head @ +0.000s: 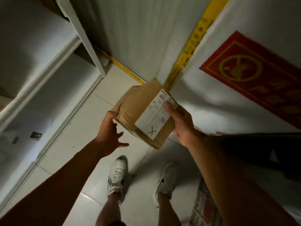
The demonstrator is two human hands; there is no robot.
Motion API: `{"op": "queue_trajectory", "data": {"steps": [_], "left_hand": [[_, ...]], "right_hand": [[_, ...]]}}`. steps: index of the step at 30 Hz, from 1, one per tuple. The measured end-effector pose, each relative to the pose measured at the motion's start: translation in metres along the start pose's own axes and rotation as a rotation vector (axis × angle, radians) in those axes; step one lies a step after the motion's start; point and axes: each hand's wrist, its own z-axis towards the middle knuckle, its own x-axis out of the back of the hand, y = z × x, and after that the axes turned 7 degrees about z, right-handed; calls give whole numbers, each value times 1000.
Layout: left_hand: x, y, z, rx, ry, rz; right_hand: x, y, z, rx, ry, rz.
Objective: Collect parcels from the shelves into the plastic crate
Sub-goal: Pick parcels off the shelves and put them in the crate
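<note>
while the cardboard parcel [143, 111] is held in the air above the tiled floor [84, 124], it is gripped at its right edge by the right hand [180, 123], the thumb laid on the white shipping label [156, 114]. the left hand [109, 131] is spread, fingers relaxed, with only its upper fingertips touching the parcel's left corner. the parcel's long axis runs from lower right, nearest the person, to upper left, label face upward. a latticed plastic crate [205, 207] is partly seen at lower right, beside white sneakers [116, 175].
</note>
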Motion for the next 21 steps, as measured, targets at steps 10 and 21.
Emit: {"op": "queue_trajectory", "data": {"steps": [10, 21], "left_hand": [[-116, -43, 6, -102, -153, 767], [-236, -97, -5, 112, -392, 1218]], "right_hand": [[130, 53, -56, -293, 413, 205], [258, 87, -155, -352, 471, 385]]}}
